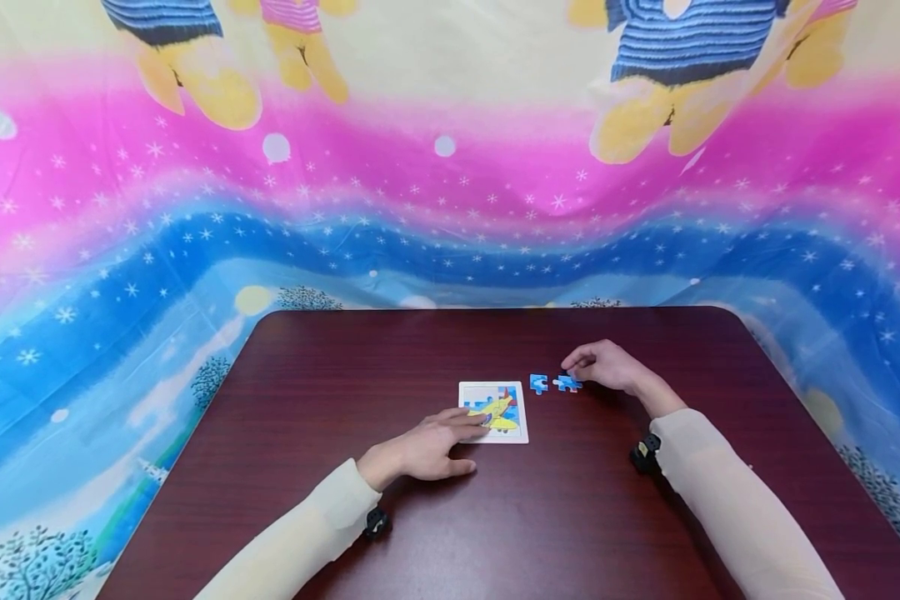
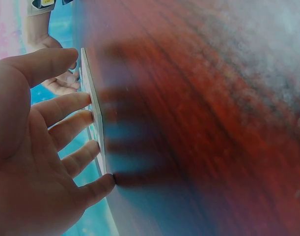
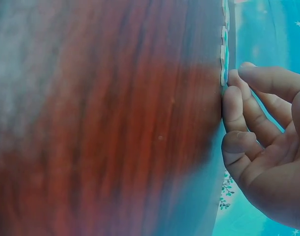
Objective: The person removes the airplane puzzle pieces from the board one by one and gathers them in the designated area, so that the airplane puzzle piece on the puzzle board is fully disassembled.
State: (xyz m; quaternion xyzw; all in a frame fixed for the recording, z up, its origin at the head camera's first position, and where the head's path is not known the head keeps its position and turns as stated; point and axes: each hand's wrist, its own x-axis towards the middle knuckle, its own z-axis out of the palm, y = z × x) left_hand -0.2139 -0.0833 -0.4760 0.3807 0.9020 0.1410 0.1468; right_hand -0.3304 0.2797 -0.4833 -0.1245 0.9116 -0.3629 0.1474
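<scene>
While your two hands worked over the bench (image 1: 330, 375), the head view showed the left hand (image 1: 435, 446) laid palm down, its grip spread wide, pinching nothing. Its fingers lay across the left side of the puzzle board (image 1: 523, 417), over part of the yellow airplane picture, and the thumb stood out to the near side, off the board. Your left forearm came up from the lower left. Your right hand (image 1: 603, 365) reached inward with bent fingers, its tips just beside the right-hand loose piece (image 1: 567, 383); the other loose piece (image 1: 537, 382) lay between that one and the board.

As the left wrist view had it, your left fingers were nearly straight and fanned, with fingertips against the board's edge, the grip curled round nothing. Your right hand appeared small behind.

Where the right wrist view looked, your right grip was loosely curled and partly open, the thumb clear of the pieces. Some fingertips met the bench at the end of the row of pieces; whether one touched a piece, you could not tell.
</scene>
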